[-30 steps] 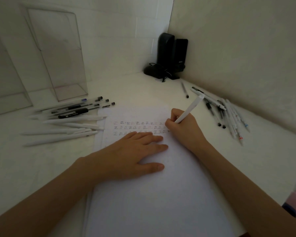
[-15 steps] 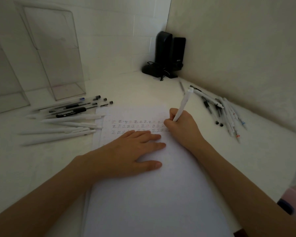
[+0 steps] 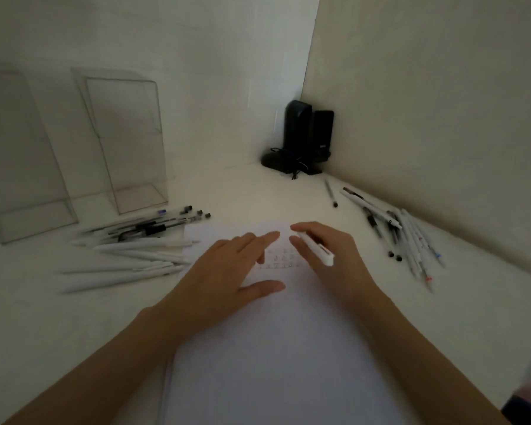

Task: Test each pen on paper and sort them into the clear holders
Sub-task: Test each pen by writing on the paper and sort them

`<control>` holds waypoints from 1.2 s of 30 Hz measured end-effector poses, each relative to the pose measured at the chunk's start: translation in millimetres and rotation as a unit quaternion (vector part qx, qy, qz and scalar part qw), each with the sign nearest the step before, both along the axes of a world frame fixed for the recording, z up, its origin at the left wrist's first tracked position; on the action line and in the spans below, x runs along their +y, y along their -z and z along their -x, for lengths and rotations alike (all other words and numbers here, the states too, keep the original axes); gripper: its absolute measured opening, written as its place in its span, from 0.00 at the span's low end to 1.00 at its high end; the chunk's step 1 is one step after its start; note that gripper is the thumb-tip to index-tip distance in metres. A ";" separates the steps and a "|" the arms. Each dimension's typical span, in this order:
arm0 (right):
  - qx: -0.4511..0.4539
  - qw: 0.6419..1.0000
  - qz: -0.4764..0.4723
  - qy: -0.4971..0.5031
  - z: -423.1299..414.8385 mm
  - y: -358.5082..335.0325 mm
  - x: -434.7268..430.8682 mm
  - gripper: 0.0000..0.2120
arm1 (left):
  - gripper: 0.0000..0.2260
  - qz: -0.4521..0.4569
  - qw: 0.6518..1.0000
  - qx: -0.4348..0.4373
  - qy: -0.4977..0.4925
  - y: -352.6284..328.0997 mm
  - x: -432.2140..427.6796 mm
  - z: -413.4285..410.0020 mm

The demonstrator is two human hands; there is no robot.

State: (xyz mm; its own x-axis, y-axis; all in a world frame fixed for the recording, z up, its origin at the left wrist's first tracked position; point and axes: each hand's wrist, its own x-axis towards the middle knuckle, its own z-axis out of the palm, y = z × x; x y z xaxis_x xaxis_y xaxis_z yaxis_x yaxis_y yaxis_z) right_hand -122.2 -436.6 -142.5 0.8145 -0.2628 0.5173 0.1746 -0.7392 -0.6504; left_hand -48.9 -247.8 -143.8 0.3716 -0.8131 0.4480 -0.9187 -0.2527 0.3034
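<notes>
White pen [image 3: 314,248] is off the paper [image 3: 273,348], lying slantwise in the right hand [image 3: 328,262] w/ thumb and fingers closed loosely on its barrel. The frame is blurred, so the exact grip is hard to read. Left hand [image 3: 227,271] lies flat, fingers straight, pressing the paper just beside the test marks [image 3: 281,260].

Risks from here:
- Mis-sort. Two loose groups lie on the table [image 3: 242,191]: left pile [image 3: 129,256] near the clear holders [image 3: 129,142], right pile [image 3: 405,240] by the wall [image 3: 426,118]. Neither holder shows a pen inside, so nothing marks which is for what. The pen could land in the wrong one or among untested ones, esp. as most are the same white.
- Drop. Grip looks light. A quick swing toward the holders could let the pen slip and roll into a pile of lookalikes.
- Smudge. Left fingertips [image 3: 270,236] sit right next to the marks, prob. not dry yet. Sliding that hand could smear the ink and muddle the record.
- Paper shift. If the left hand lifts, nothing pins the sheet.
- Holder tip. Holders are tall, thin-walled, prob. light. A pen dropped in hard, or an arm brushing past, may knock one over onto the left pile.
</notes>
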 end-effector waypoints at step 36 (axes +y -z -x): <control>0.280 0.841 0.113 0.448 13.0 4.8 -73.5 0.20 | 0.17 -0.020 0.940 -0.017 -0.339 24.0 36.4 -69.4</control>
